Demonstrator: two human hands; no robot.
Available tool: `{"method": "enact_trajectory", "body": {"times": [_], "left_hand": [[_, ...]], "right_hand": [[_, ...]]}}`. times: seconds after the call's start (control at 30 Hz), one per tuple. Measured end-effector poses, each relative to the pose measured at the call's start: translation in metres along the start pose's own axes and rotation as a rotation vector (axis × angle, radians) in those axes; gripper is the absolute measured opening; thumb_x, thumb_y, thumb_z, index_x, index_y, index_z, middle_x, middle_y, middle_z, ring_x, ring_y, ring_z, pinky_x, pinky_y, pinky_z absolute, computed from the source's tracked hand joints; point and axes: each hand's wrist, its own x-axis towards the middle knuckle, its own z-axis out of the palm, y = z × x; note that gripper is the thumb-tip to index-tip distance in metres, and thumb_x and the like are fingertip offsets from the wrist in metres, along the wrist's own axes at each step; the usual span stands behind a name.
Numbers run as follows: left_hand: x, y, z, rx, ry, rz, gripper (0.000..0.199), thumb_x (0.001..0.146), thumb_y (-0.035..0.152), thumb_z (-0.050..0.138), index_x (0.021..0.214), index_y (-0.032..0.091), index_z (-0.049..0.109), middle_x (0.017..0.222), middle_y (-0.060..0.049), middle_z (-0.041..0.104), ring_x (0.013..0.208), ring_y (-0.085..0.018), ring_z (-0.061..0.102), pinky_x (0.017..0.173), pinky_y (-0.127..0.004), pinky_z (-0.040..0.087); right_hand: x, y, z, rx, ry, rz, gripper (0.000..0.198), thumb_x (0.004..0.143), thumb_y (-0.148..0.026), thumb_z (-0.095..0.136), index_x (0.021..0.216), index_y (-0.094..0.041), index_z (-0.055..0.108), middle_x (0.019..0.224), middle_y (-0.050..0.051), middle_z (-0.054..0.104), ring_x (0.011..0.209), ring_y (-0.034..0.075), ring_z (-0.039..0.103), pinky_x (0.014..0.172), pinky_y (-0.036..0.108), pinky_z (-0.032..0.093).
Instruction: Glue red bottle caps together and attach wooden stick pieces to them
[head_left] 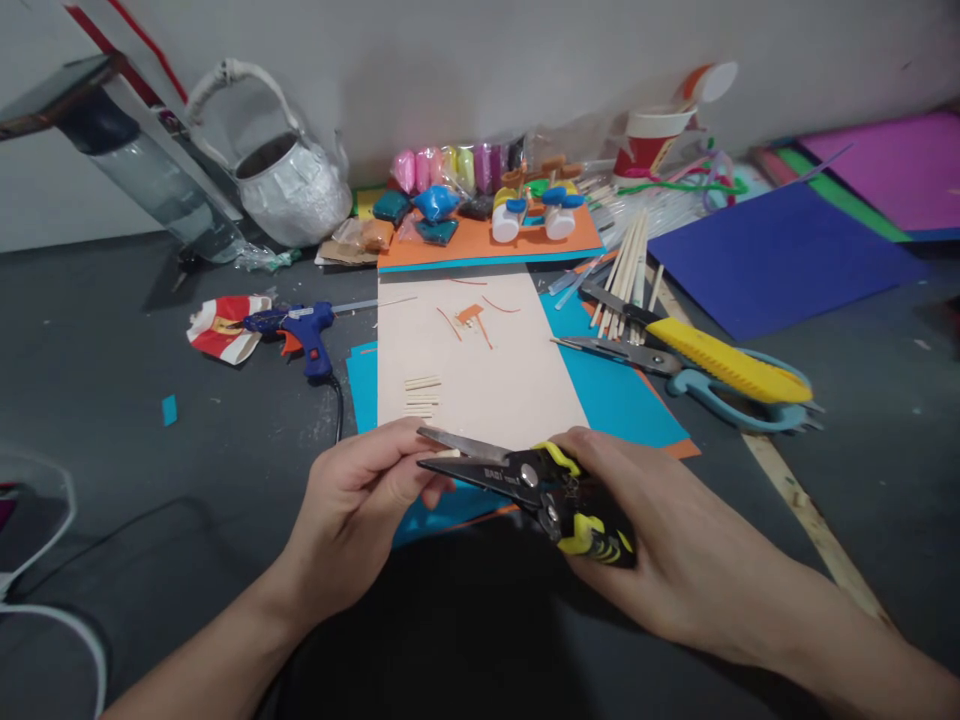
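My right hand [652,540] is wrapped round the black and yellow handles of a pair of snips [525,475]. Their blades stand slightly apart and point left. Between the blades shows the pale end of a small wooden stick [448,454]. My left hand [367,500] pinches that stick, most of which its fingers hide. Just beyond lies a pale sheet of paper [502,370] with several short cut sticks [421,396] in a row. Further up on the sheet are orange paper scraps [472,317].
A blue glue gun [300,330] lies left on a red and white scrap. Scissors [660,365] and a yellow cutter [727,360] lie right, beside a bundle of long sticks [626,270]. Behind stand a silver basket [292,190], clay packets [436,203] and a red cup [649,145].
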Motion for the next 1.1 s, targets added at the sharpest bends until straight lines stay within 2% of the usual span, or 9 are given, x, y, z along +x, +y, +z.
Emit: {"method": "enact_trajectory", "body": {"times": [0.1, 0.23, 0.4, 0.5, 0.63, 0.83, 1.0, 1.1], "left_hand": [[0.0001, -0.0017, 0.0001, -0.110, -0.036, -0.061, 0.027, 0.094, 0.015, 0.053, 0.071, 0.022, 0.066, 0.063, 0.004, 0.057, 0.063, -0.009, 0.056, 0.063, -0.019, 0.046], [-0.0027, -0.0061, 0.0006, -0.258, -0.037, -0.149, 0.031, 0.094, 0.019, 0.057, 0.063, 0.020, 0.063, 0.065, 0.003, 0.061, 0.070, -0.011, 0.060, 0.071, -0.022, 0.050], [-0.0035, -0.0094, 0.0042, -0.417, 0.007, -0.144, 0.016, 0.094, 0.027, 0.060, 0.085, 0.025, 0.074, 0.060, 0.005, 0.062, 0.066, -0.011, 0.061, 0.073, -0.026, 0.054], [-0.0017, -0.0092, 0.0059, -0.454, 0.018, -0.135, 0.016, 0.093, 0.030, 0.062, 0.086, 0.025, 0.074, 0.061, 0.005, 0.062, 0.064, -0.011, 0.060, 0.070, -0.025, 0.054], [-0.0006, -0.0079, 0.0062, -0.395, 0.057, -0.111, 0.010, 0.092, 0.026, 0.065, 0.087, 0.025, 0.073, 0.060, 0.006, 0.061, 0.063, -0.009, 0.059, 0.067, -0.021, 0.051], [0.0005, -0.0039, 0.0050, -0.179, 0.089, -0.032, 0.018, 0.091, 0.013, 0.060, 0.081, 0.025, 0.070, 0.062, 0.008, 0.064, 0.062, -0.006, 0.060, 0.065, -0.016, 0.048], [0.0013, -0.0026, 0.0052, -0.080, 0.112, 0.018, 0.020, 0.089, 0.010, 0.060, 0.079, 0.024, 0.069, 0.063, 0.009, 0.067, 0.062, -0.005, 0.061, 0.066, -0.014, 0.047], [0.0002, -0.0010, 0.0078, -0.087, 0.121, -0.029, 0.022, 0.090, 0.012, 0.059, 0.071, 0.022, 0.066, 0.062, 0.008, 0.068, 0.064, -0.006, 0.061, 0.069, -0.014, 0.047]], "right_hand": [[-0.0009, -0.0009, -0.0019, -0.036, -0.025, 0.017, 0.019, 0.074, -0.020, 0.055, 0.092, -0.022, 0.053, 0.079, 0.005, 0.067, 0.069, 0.021, 0.062, 0.058, 0.030, 0.042], [-0.0015, -0.0017, -0.0025, -0.090, 0.004, 0.001, 0.010, 0.080, -0.020, 0.050, 0.090, -0.020, 0.053, 0.071, 0.003, 0.064, 0.059, 0.018, 0.058, 0.053, 0.028, 0.038], [-0.0014, -0.0009, -0.0036, -0.073, 0.058, 0.025, 0.017, 0.077, -0.021, 0.055, 0.094, -0.019, 0.051, 0.073, 0.002, 0.063, 0.061, 0.018, 0.058, 0.052, 0.026, 0.036], [-0.0022, -0.0003, -0.0036, -0.060, 0.036, 0.049, 0.026, 0.075, -0.020, 0.058, 0.100, -0.019, 0.052, 0.081, 0.004, 0.065, 0.069, 0.020, 0.061, 0.056, 0.027, 0.039], [-0.0024, -0.0012, -0.0022, -0.032, -0.005, 0.043, 0.025, 0.076, -0.021, 0.056, 0.101, -0.019, 0.053, 0.084, 0.005, 0.066, 0.076, 0.022, 0.063, 0.061, 0.029, 0.042], [-0.0002, -0.0039, -0.0032, -0.018, -0.056, 0.058, 0.017, 0.077, -0.021, 0.054, 0.094, -0.020, 0.053, 0.081, 0.005, 0.065, 0.074, 0.022, 0.062, 0.060, 0.028, 0.041], [-0.0034, -0.0036, 0.0003, -0.051, -0.039, 0.038, 0.015, 0.077, -0.019, 0.051, 0.093, -0.020, 0.051, 0.077, 0.004, 0.064, 0.066, 0.020, 0.061, 0.057, 0.027, 0.040], [-0.0053, -0.0032, 0.0036, -0.096, -0.007, 0.031, 0.010, 0.078, -0.019, 0.051, 0.088, -0.021, 0.049, 0.070, 0.002, 0.062, 0.057, 0.018, 0.056, 0.053, 0.027, 0.036]]}}
